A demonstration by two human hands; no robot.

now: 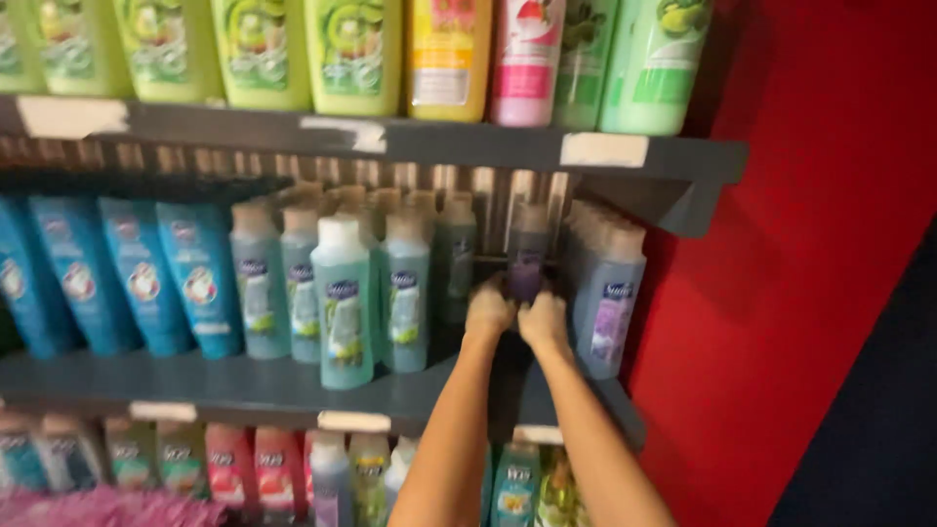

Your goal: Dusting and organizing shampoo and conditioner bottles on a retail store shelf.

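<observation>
Both arms reach into the middle shelf (244,385). The left hand (488,310) and right hand (543,319) sit side by side, fingers closed on a purple bottle (527,256) deep in the gap between teal bottles (405,293) and lilac bottles (607,303).

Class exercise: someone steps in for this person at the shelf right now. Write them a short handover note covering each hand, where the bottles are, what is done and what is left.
Left hand and right hand: both reach deep into the middle shelf, on a purple-tinted bottle standing upright at the back; the grip is too blurred to confirm.
Bottles: teal bottles fill the shelf to the left, pale purple bottles stand at the right.
Done: side rows stand upright.
Left: the gap in front of the hands is unfilled.
</observation>
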